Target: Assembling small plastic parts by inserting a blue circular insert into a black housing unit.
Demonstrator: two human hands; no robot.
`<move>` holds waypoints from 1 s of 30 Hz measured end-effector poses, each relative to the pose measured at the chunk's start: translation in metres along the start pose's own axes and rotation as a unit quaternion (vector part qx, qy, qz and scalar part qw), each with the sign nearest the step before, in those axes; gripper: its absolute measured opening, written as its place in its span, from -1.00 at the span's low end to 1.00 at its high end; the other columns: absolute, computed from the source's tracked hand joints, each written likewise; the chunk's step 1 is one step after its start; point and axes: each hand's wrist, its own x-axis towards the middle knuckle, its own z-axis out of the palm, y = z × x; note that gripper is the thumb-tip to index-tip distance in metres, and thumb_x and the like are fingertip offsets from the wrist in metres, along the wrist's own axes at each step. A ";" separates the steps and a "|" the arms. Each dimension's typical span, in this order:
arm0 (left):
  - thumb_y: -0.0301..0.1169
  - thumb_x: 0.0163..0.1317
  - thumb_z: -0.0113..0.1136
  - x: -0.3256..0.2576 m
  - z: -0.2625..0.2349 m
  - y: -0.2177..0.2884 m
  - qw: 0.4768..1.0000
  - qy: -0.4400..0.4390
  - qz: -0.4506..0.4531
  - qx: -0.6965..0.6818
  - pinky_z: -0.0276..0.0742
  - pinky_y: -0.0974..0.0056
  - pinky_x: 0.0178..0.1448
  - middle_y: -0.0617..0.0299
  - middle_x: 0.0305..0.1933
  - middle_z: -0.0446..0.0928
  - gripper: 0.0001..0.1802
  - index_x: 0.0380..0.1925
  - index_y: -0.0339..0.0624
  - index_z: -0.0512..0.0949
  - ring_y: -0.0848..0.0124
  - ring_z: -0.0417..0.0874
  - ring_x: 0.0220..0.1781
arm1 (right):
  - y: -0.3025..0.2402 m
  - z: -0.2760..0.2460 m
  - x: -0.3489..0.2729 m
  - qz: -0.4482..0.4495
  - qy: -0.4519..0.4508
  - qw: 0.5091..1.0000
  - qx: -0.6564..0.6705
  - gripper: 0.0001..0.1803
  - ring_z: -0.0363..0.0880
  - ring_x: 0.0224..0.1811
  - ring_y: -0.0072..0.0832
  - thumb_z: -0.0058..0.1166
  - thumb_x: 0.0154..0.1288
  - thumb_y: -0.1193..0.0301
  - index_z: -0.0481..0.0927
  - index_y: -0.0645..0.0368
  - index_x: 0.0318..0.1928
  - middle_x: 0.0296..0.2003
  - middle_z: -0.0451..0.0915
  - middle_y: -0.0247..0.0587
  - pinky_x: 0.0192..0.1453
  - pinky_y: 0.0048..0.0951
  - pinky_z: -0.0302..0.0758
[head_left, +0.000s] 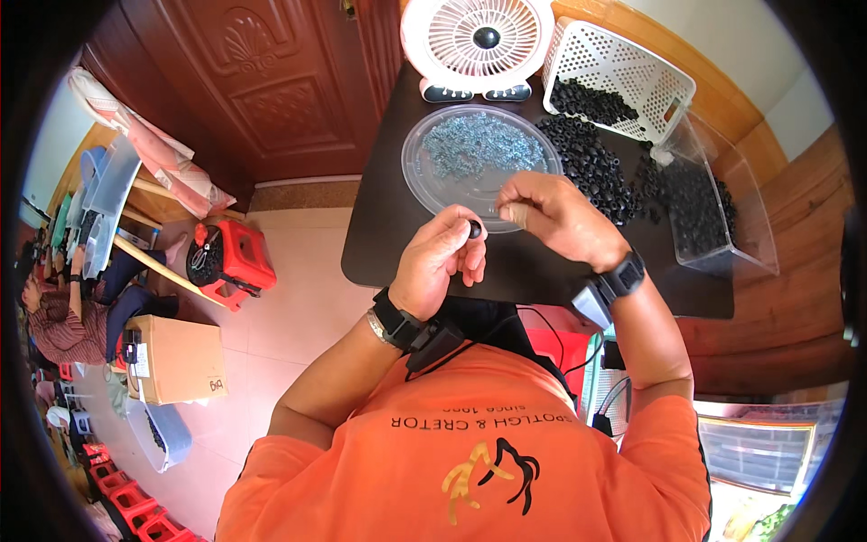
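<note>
At the far left from where I stand, a co-worker in a striped top sits beside a cardboard box on the pale floor. Next along is a red stool, with a dark round container of black bits on it.

Then comes the dark tabletop, with the person in the orange shirt working at it. The left hand, palm turned inward, is clamped on a small black part, pinched between thumb and fingers just off the near rim of a clear round tray. Small bluish see-through pieces lie spread over the tray's far half, and a white fan stands behind it. The right hand is over the tray's near right edge, thumb and forefinger drawn close; I can't tell whether they meet or have anything between them.

Right of the tray, a loose heap of black parts spreads across the tabletop, reaching up to a white perforated basket tipped on its side, with more inside. At the far right sits a clear box holding more black pieces.
</note>
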 end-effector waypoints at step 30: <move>-0.13 0.42 -0.14 -0.010 0.046 -0.002 0.975 -0.143 0.060 -0.157 0.36 0.35 -0.39 0.17 -0.44 0.40 -0.64 -0.21 -0.26 0.38 0.36 0.46 -0.47 | -0.017 0.017 -0.053 0.185 0.176 0.894 0.368 -0.75 0.49 -0.40 -0.67 0.06 0.37 0.44 0.59 0.31 -0.02 -0.33 0.60 -0.35 -0.25 -0.62 0.49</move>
